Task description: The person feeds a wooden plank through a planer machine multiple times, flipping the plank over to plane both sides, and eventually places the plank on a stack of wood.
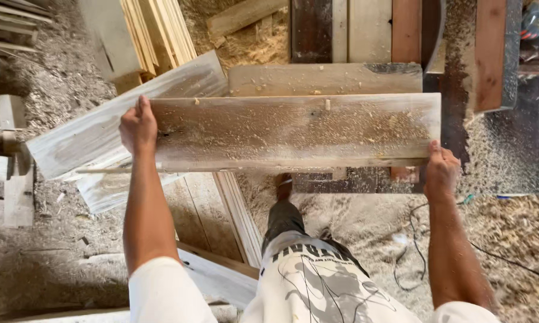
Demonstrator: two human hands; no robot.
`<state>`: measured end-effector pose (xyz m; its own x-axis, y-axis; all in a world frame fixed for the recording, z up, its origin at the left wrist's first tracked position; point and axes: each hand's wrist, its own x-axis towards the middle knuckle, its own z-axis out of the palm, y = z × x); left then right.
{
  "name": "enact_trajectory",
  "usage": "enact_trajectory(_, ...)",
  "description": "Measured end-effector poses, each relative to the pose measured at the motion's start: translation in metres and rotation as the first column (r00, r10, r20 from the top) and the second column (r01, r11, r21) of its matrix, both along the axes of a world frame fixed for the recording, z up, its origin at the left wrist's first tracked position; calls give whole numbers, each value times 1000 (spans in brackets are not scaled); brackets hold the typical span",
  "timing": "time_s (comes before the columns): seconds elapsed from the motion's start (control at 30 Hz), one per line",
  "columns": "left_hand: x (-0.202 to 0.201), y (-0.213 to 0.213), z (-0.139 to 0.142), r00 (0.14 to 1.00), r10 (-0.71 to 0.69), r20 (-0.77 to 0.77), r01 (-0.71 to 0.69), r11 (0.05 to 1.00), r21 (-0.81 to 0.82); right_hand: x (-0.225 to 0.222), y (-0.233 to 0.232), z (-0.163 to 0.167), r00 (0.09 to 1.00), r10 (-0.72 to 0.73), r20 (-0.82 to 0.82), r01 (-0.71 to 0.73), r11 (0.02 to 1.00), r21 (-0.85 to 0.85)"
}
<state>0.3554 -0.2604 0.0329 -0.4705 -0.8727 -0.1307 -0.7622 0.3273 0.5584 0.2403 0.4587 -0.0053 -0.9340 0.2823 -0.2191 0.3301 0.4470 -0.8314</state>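
Both hands grip one long, weathered plank [293,131], dusted with sawdust, which is carried level in front of the person's body with its long axis running crosswise, left to right. At the plank's left end the left hand [139,127] is closed over the short edge, fingers wrapped round to the far side and the knuckles facing the camera. At the plank's right end the right hand [442,170] clamps the near corner, thumb on top and fingers curled under the lower edge, so it sits a little nearer the body than the left one does. Each hand is thus at an extreme of the plank, the wood spanning the whole gap between them, and neither is nearer its middle. Just beyond the plank, parallel to it and partly hidden by it, lies a second board [323,79] on a dark workbench [311,30]. Off the plank's left end a paler board [96,134] slants away over the sawdust-covered floor [353,221]. Beneath the plank's right half a thin black cable [414,245] loops across the shavings.
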Motion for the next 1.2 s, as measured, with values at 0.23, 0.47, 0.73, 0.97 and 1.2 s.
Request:
enact_trajectory(0.23, 84, 46, 63, 842, -132, -523, 16, 975, -220, 9, 48, 10, 968, -240, -79, 155, 811, -564)
enact_trajectory(0.47, 317, 165, 55, 882, 112, -458, -174, 980, -94, 118, 133, 82, 963, 261, -63, -254, 812, -525)
enact_trajectory(0.73, 578, 346, -76, 850, 461, 254, -486, 873, 41, 207, 167, 19, 746, 610, 265, -490, 774, -402)
enact_trajectory(0.97, 690, 395, -143, 835, 447, 320, -497, 863, 91, 268, 181, -69, 646, 568, 510, -511, 818, -264)
enact_trajectory(1.2, 704, 318, -217, 871, 281, 403, -402, 878, 258, 404, 154, -118, 588, 468, 660, -470, 862, -192)
